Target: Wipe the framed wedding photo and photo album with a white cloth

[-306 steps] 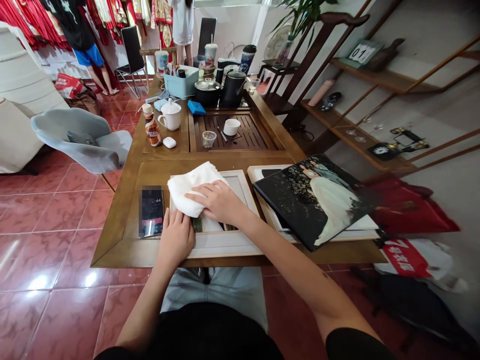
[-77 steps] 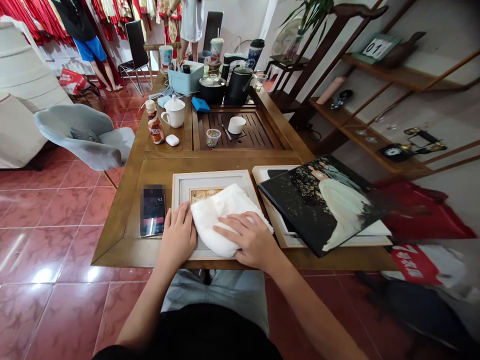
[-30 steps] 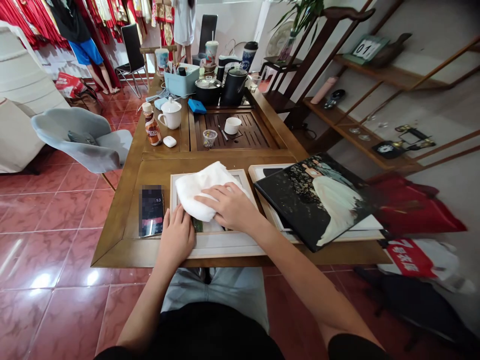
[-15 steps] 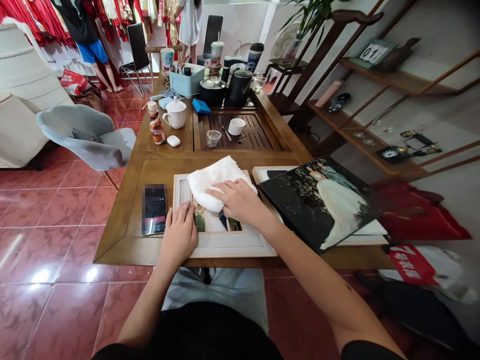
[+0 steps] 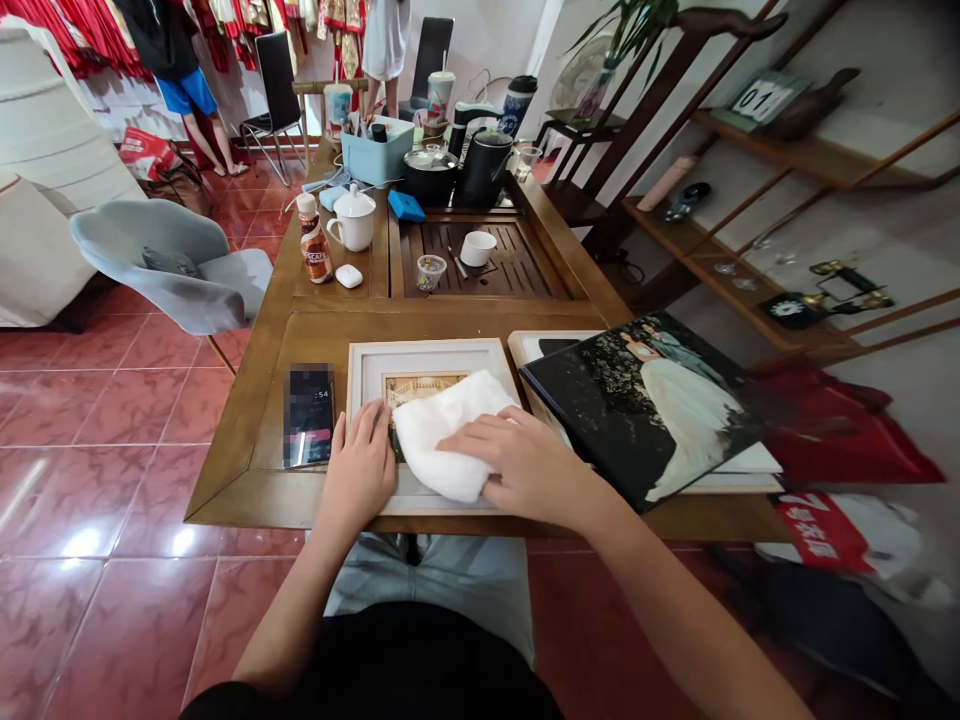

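A light-framed picture (image 5: 431, 352) with a wide pale mount lies flat at the near edge of the wooden table (image 5: 247, 440). My right hand (image 5: 536, 465) grips a white cloth (image 5: 439, 435) and presses it on the lower right of the picture; the cloth covers most of the photo. On the frame's left side rests my left hand (image 5: 364, 455), palm down with the fingers stretched out and nothing held. A phone (image 5: 310, 418) lies just left of that hand.
To the right, a dark photo panel (image 5: 600, 400) overlaps another frame (image 5: 525, 345). Farther back stand a coffee bottle (image 5: 313, 240), a lidded white mug (image 5: 354, 220), a tea tray (image 5: 525, 270) with a small white cup (image 5: 478, 248), and a black kettle (image 5: 482, 170).
My right hand has drawn the cloth toward me and slightly right, from the picture's upper part to its lower right. The top of the photo now shows. My left hand stays in place.
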### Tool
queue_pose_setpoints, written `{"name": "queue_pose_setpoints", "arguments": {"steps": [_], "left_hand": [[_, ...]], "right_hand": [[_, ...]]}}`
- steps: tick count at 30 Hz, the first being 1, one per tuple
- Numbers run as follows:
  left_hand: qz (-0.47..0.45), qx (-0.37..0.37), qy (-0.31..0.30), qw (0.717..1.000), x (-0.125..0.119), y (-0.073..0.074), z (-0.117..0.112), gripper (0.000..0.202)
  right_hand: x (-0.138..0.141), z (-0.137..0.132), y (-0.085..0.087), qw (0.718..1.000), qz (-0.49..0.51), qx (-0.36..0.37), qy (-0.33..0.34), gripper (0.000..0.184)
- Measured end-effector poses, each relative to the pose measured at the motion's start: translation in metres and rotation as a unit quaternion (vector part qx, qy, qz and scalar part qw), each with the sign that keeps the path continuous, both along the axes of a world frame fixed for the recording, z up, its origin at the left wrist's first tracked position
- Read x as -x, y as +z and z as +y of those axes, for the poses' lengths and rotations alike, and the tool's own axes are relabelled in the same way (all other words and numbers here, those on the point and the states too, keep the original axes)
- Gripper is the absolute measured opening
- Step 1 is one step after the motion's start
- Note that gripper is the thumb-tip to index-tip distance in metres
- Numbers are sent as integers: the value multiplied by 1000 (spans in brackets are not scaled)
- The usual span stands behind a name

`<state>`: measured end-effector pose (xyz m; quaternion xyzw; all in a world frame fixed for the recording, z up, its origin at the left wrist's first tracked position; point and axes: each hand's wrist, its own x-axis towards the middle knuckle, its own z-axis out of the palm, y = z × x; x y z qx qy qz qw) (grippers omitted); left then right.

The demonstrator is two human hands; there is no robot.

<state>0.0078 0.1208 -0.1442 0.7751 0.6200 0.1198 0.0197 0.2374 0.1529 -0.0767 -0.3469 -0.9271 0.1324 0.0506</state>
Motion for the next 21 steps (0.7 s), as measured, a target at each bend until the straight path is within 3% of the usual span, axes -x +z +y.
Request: {"name": "queue_pose_setpoints", "arguments": {"steps": [5, 15, 21], "left_hand": [[7, -3, 0, 1000, 1, -1, 0, 51], [-1, -6, 4, 1000, 1, 0, 1, 51], [1, 4, 2, 1000, 0, 1, 1, 51]], "right_hand": [[-3, -10, 3, 1000, 3, 22, 1, 43], [19, 29, -17, 993, -39, -80, -77, 47], [14, 9, -11, 998, -12, -36, -55, 44]]}}
